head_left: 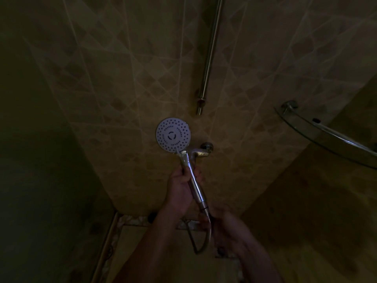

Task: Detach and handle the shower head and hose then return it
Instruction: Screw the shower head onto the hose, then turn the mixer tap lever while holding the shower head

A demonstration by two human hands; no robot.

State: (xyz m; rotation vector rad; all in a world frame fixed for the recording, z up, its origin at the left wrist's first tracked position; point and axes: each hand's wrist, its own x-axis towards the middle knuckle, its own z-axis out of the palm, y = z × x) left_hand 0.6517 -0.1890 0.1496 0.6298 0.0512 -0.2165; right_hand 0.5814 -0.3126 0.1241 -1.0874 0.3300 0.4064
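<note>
The shower head (pixel 173 136) has a round white face with many small holes turned toward me, and a chrome handle running down from it. My left hand (pixel 180 188) is wrapped around the middle of that handle. Lower right, my right hand (pixel 224 221) is blurred and closed around the hose (pixel 206 240) just below the handle's end nut. The hose loops down and back up beneath both hands. The scene is very dim.
A chrome riser rail (pixel 210 56) runs down the tiled wall above the shower head. The mixer tap (pixel 202 153) sits on the wall right behind the handle. A curved glass corner shelf (pixel 326 135) projects at the right. A tiled ledge (pixel 130 220) lies below.
</note>
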